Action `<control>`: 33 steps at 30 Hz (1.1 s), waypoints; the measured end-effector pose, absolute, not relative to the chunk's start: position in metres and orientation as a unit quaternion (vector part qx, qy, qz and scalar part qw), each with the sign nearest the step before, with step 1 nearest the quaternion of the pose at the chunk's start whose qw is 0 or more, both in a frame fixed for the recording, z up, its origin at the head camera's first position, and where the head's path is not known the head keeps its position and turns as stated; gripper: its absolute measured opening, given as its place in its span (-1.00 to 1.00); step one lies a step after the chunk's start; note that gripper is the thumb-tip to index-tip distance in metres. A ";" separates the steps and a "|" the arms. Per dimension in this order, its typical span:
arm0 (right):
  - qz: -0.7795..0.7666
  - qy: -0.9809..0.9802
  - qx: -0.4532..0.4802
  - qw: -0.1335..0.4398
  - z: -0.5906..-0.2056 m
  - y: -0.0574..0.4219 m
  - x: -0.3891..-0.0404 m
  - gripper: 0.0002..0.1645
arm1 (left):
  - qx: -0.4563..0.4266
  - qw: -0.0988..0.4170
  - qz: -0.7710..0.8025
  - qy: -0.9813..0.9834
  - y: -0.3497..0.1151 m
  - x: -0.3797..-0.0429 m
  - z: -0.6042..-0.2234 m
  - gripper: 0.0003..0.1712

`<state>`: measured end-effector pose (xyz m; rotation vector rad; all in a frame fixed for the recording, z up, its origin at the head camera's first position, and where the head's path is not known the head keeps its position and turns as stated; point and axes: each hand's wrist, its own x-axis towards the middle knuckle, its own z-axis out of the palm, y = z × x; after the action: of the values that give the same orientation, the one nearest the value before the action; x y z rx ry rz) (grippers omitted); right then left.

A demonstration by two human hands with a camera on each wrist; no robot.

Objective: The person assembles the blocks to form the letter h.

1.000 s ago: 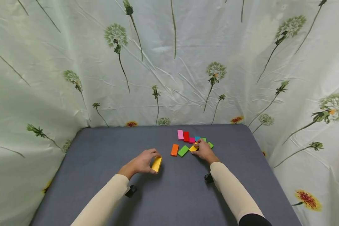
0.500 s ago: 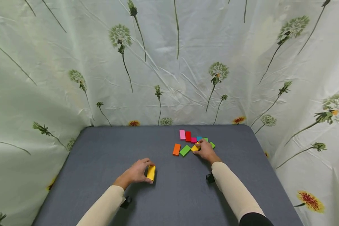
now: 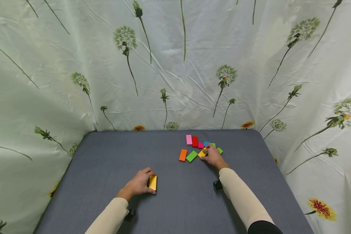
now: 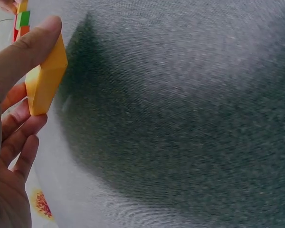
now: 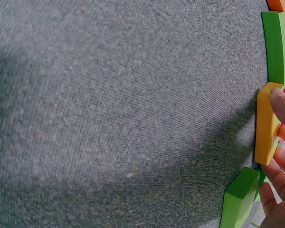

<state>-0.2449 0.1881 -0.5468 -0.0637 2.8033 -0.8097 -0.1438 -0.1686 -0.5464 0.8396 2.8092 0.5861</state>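
One hand (image 3: 213, 156) partly hides yellow block (image 5: 265, 124).

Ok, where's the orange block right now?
In the head view, the orange block lies just right of centre, immediately left of a green block.

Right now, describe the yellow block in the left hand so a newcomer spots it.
On the grey table, look left of the coloured blocks to the left hand. The yellow block is pinched in that hand. Unlike the other yellow block, held among the coloured blocks by the right hand, it is apart from every other block.
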 end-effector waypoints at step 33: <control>-0.285 0.951 -0.005 0.116 -0.549 0.187 -0.244 -0.43 | 0.302 0.038 0.209 0.929 -0.178 -0.139 -0.555 -0.37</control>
<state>-0.2440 0.1869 -0.5495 -0.0145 2.7857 -0.8355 -0.1389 -0.1775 -0.5551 0.9274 2.8513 0.6423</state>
